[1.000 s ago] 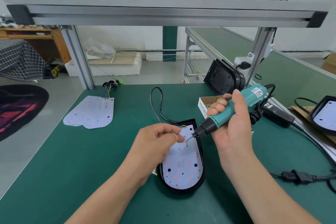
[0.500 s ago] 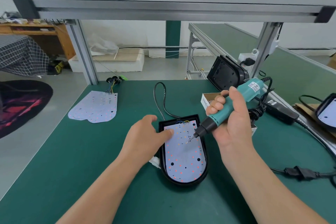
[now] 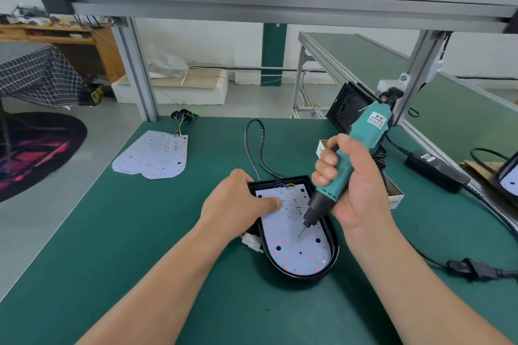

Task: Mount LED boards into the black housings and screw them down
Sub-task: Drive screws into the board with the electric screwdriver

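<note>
Screwdriver (image 3: 372,127) bit lowered onto LED board (image 3: 294,252) (right hand (image 3: 357,187) grip wrapped round tool); left hand (image 3: 235,204) relaxed, thumb pressing board.

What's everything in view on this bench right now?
black housing: 1, black, mat centre
LED board: 1, white, seated in the black housing
spare LED boards: overlapping stack, count unclear, white, mat far left
empty housing: 1, black, leaning by the right post
electric screwdriver: 1, teal, bit down at the LED board
screw box: 1, cardboard, behind right hand
power adapter: 1, black, right side
left hand: thumb pressing the LED board
right hand: gripping the electric screwdriver
</note>
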`<state>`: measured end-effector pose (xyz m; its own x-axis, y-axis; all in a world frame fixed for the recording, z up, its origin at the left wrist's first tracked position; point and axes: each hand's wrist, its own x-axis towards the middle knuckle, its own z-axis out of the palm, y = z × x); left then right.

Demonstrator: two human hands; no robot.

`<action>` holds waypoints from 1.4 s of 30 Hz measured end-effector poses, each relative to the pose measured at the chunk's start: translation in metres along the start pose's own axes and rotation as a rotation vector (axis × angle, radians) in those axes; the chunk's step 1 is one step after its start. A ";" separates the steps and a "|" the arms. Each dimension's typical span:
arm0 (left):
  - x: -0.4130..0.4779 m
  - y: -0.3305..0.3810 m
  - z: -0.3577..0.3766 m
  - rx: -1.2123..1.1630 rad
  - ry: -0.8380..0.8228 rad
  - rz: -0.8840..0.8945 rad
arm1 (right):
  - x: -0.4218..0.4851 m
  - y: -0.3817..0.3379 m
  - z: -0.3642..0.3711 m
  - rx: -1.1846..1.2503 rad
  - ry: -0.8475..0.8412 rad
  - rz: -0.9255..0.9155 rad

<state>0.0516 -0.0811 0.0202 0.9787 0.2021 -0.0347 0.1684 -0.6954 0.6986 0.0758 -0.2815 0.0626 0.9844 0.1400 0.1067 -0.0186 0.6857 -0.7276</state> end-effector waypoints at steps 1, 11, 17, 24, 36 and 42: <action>0.001 0.000 0.000 0.000 0.000 0.002 | -0.001 0.001 0.001 -0.015 -0.015 0.007; 0.006 -0.006 -0.001 -0.049 -0.010 0.001 | -0.005 -0.001 0.007 -0.099 -0.074 0.005; 0.006 -0.005 -0.001 -0.049 -0.014 -0.004 | -0.007 0.000 0.007 -0.124 -0.157 0.002; 0.005 -0.004 -0.001 -0.051 -0.002 0.001 | -0.010 0.000 0.009 -0.174 -0.236 -0.001; 0.002 -0.001 -0.004 -0.019 -0.010 -0.006 | -0.023 -0.002 0.015 -0.206 -0.518 -0.012; 0.001 -0.001 -0.004 -0.021 -0.011 -0.004 | -0.025 0.003 0.019 -0.267 -0.539 -0.018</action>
<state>0.0524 -0.0779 0.0223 0.9793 0.1971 -0.0453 0.1698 -0.6801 0.7132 0.0476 -0.2697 0.0702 0.7553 0.5207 0.3980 0.1104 0.4975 -0.8604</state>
